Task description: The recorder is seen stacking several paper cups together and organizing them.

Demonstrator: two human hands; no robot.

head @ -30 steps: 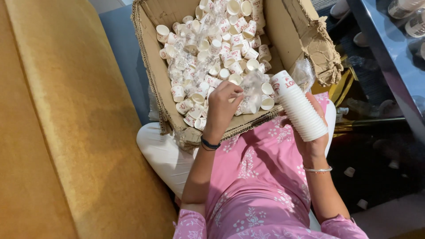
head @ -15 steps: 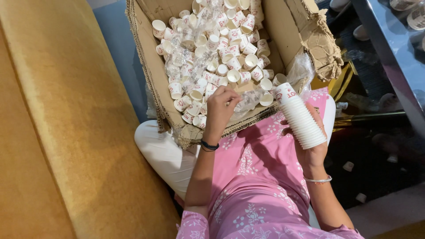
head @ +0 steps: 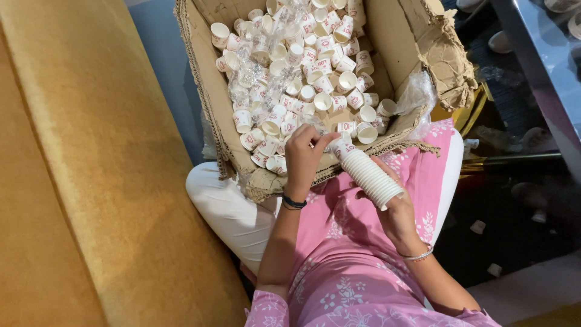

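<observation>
The sofa [head: 78, 181] takes up the whole left of my view, mustard yellow, and I sit against it with legs folded. Ahead of my knees stands an open cardboard box [head: 209, 115], torn along its near edge and right flap, filled with loose small paper cups [head: 302, 79] lying every way, with crumpled clear plastic wrap [head: 254, 66] among them. My right hand [head: 396, 215] holds a nested stack of cups [head: 366, 172], fingers wrapped around its lower end; the stack's long axis runs from that hand up and leftward, its open end just at the box's near edge. My left hand [head: 302, 157] is the nearer to that open end: its fingers are pinched together at the stack's mouth, touching it, though I cannot tell whether a single cup sits between them. The loose cups lie directly beyond both hands, closest to the left. Nothing stands between hands and box save the ragged rim. A glass-topped surface [head: 544, 66] lies far right, a few stray cups on the floor below.
</observation>
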